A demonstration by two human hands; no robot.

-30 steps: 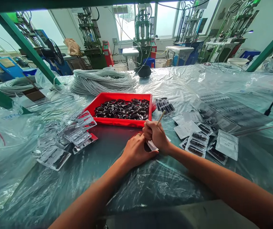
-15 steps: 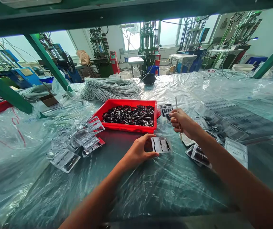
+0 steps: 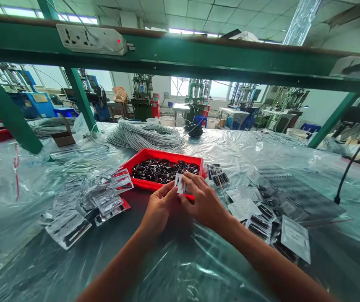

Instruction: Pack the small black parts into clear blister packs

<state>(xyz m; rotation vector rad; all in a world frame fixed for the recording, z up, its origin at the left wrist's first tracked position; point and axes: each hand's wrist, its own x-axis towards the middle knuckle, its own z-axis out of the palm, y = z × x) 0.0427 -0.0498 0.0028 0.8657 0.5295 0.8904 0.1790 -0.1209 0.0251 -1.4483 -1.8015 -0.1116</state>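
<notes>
Both hands meet just in front of a red tray (image 3: 142,157) filled with small black parts (image 3: 163,169). My left hand (image 3: 158,206) and my right hand (image 3: 202,200) pinch the same small clear blister pack (image 3: 179,183), held up on edge between their fingertips. A thin wooden stick (image 3: 221,189) lies on the plastic sheet right of my right hand. Filled blister packs (image 3: 260,226) lie to the right, and more clear packs (image 3: 104,195) are heaped to the left.
Clear plastic sheeting (image 3: 180,268) covers the green table. Coils of grey cable (image 3: 147,135) lie behind the tray. A green frame beam (image 3: 180,52) with a white power strip (image 3: 92,38) spans overhead, with slanted green posts (image 3: 6,111) at left. Machines stand by the windows.
The view tilted up. My right hand let go of the stick and came back to the pack. Both hands lifted the pack off the table toward the tray.
</notes>
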